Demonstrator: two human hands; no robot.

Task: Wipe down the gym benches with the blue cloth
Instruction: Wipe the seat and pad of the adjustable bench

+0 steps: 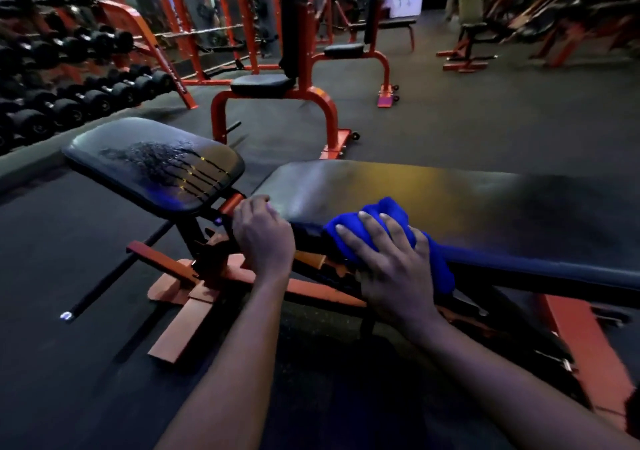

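The bunched blue cloth (388, 212) sits on the near rim of the long black padded bench back (450, 200), partly overhanging, so I judge it could slip off under my right hand (391, 269), which presses it with spread fingers, while my left hand (263, 238) curls round its end.

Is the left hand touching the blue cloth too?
Apart. The head view shows the left hand gripping the end of the bench pad, with bare black pad between it and the blue cloth under the right hand.
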